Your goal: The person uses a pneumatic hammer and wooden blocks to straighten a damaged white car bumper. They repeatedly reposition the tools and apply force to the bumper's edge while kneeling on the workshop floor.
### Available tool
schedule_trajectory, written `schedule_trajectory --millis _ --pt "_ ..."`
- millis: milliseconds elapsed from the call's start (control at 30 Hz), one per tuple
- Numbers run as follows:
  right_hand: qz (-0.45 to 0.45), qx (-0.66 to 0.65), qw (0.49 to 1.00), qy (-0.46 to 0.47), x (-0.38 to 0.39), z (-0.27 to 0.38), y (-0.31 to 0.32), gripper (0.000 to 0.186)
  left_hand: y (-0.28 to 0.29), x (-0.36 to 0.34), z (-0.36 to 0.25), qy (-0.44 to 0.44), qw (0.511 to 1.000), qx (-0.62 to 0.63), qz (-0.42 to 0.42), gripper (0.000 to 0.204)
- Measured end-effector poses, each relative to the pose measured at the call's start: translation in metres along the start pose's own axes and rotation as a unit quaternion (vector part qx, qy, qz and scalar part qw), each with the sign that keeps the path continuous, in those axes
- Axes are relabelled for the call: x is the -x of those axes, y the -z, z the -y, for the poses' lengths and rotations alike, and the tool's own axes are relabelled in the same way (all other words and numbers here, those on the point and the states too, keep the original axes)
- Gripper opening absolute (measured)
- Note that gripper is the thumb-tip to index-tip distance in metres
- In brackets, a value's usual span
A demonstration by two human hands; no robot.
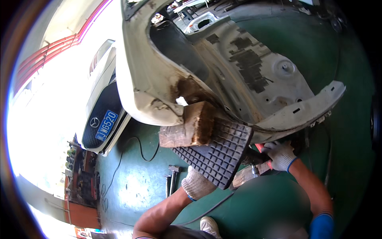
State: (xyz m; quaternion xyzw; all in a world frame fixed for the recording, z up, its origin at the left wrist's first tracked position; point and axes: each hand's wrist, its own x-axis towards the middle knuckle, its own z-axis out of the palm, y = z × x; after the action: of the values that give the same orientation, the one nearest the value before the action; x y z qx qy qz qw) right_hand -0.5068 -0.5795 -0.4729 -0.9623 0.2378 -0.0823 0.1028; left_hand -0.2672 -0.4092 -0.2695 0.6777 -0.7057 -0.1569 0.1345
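My left hand point(195, 184), in a pale knit glove, holds the lower edge of a black gridded rubber pad point(225, 157); its fingertips are hidden behind the pad. A worn wooden block point(187, 126) rests on the tilted pad, right under the rusty lower corner of a cut car body section point(258, 75). My right hand point(279, 155), also gloved, is closed on a red part point(259, 147) beneath the panel's front edge. Next to it are a shiny metal fitting point(254, 170) and another piece of wood point(243, 177), partly covered by the pad.
Two hammers point(174, 175) lie on the green floor left of my left hand. A dark cable point(215, 206) runs across the floor near my shoe point(209, 226). A white car point(104, 103) stands at the left, with a dark rack of parts point(82, 175) nearer me.
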Motion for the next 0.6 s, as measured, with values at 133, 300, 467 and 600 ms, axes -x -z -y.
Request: schedule_trajectory --millis 133,300,467,600 --pt "0.084 -0.159 0.983 -0.047 0.016 0.027 0.136 0.040 -0.004 0.002 0.003 -0.078 0.988 -0.076 -0.108 0.030" --pt "-0.353 -0.258 0.893 0.105 0.001 0.084 0.280 0.045 -0.007 -0.003 -0.003 -0.083 0.991 -0.031 -0.097 0.033" --pt "-0.319 -0.126 0.923 0.175 -0.058 0.136 0.309 0.051 0.010 -0.005 -0.023 -0.027 0.988 0.083 -0.125 0.038" --pt "-0.298 -0.102 0.938 0.146 -0.072 0.143 0.304 0.044 0.012 -0.010 -0.028 -0.038 0.990 0.066 -0.119 0.038"
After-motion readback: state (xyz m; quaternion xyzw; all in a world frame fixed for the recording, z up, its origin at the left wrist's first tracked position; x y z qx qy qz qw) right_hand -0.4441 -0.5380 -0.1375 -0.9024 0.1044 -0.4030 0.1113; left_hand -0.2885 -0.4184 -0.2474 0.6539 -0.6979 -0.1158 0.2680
